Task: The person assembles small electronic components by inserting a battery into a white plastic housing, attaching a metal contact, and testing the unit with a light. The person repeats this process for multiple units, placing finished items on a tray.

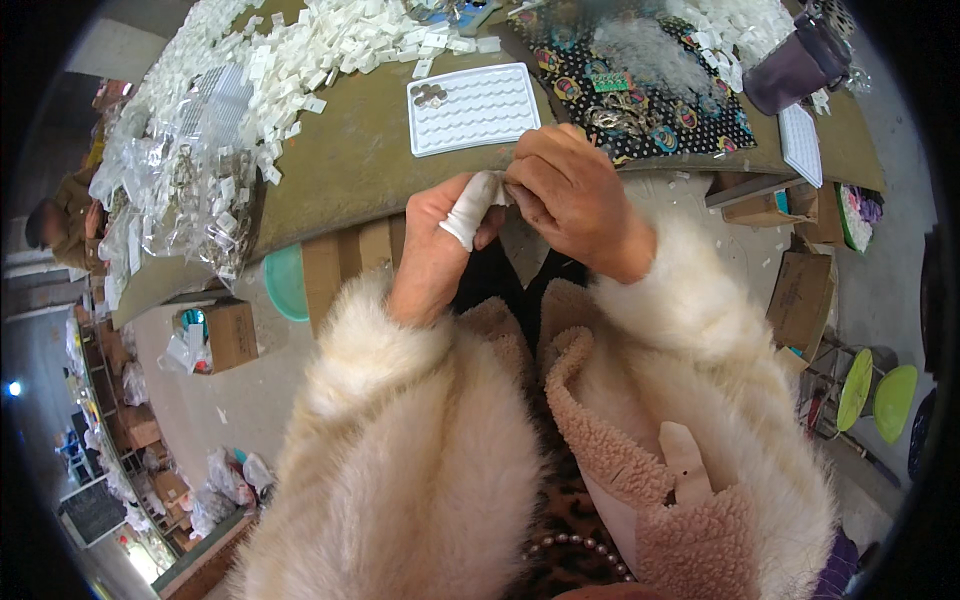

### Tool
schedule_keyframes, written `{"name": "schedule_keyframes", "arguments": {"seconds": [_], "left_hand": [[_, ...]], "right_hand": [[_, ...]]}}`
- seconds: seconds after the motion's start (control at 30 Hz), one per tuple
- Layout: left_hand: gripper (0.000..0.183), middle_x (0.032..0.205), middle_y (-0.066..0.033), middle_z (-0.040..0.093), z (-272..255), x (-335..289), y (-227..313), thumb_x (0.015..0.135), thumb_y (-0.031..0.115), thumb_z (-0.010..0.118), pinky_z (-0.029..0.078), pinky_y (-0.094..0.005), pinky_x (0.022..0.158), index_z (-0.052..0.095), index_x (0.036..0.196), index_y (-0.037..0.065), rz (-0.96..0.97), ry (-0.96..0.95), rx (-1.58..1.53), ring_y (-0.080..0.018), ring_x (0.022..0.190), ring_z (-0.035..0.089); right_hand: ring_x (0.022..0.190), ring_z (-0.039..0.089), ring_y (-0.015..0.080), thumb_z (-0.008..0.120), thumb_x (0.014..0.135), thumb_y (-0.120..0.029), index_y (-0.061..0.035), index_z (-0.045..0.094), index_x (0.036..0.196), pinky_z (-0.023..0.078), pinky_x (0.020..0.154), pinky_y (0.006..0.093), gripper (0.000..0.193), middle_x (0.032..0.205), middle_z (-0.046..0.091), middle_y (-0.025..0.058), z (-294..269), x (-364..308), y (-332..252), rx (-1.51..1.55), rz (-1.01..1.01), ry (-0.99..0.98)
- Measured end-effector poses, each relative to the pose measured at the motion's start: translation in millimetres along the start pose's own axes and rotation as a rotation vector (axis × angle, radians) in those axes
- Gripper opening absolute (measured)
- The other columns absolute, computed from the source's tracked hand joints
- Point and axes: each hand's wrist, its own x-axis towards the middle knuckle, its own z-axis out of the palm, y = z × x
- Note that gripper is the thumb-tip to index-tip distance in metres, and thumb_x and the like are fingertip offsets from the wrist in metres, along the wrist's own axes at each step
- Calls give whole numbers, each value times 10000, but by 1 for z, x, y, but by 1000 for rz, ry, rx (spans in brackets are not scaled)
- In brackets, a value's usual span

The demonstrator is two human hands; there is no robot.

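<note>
My left hand [440, 240] and my right hand [575, 195] meet at the near edge of a brown table [350, 170]. A white finger cot covers my left thumb. Both hands pinch a small white piece [503, 185] between their fingertips; it is mostly hidden. Just beyond them lies a white dimpled tray [480, 110] with a small metal piece [430, 95] in its top left corner. Fluffy cream sleeves cover both forearms.
A heap of small white pieces [300, 50] and clear bags [180, 170] cover the table's left. A patterned dark cloth [640, 90] with metal parts lies to the right, next to a purple container [790, 70]. Cardboard boxes [800, 290] stand on the floor.
</note>
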Motion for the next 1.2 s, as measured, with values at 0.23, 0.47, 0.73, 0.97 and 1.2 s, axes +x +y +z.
{"name": "schedule_keyframes", "arguments": {"seconds": [0.23,0.47,0.73,0.97,1.2], "left_hand": [[358,694,14,510,-1,2,-5,1059,322,548,285,-245,545,629,917,5,-32,-18,-283,-69,590,365],[346,663,19,508,-2,3,-11,1068,289,522,304,-244,553,656,928,2,8,22,-80,-66,598,389],[297,694,34,556,-6,0,-8,1042,247,577,312,-233,557,692,983,-21,45,107,2,-50,611,412],[404,1088,-105,640,-30,6,8,1028,364,561,420,-343,767,671,1079,-21,208,106,-266,-166,874,529],[576,1118,-134,642,-57,12,35,1031,499,493,440,-294,597,594,1238,-29,-85,41,-722,-166,748,515]], "right_hand": [[767,556,357,654,832,-62,-76,558,887,440,666,441,112,844,557,101,5,-9,-1,334,305,56],[772,528,335,626,756,-65,-41,498,813,426,668,438,142,818,493,122,11,-6,3,28,9,12],[800,540,287,585,793,-103,-51,531,803,410,682,392,76,832,512,100,16,-6,10,-94,-91,13],[822,572,262,629,742,18,-70,619,822,415,730,403,119,817,559,71,-19,13,72,-567,75,38],[939,611,292,706,841,-56,-65,688,980,450,811,423,140,995,658,68,-38,-4,110,-712,423,-130]]}}
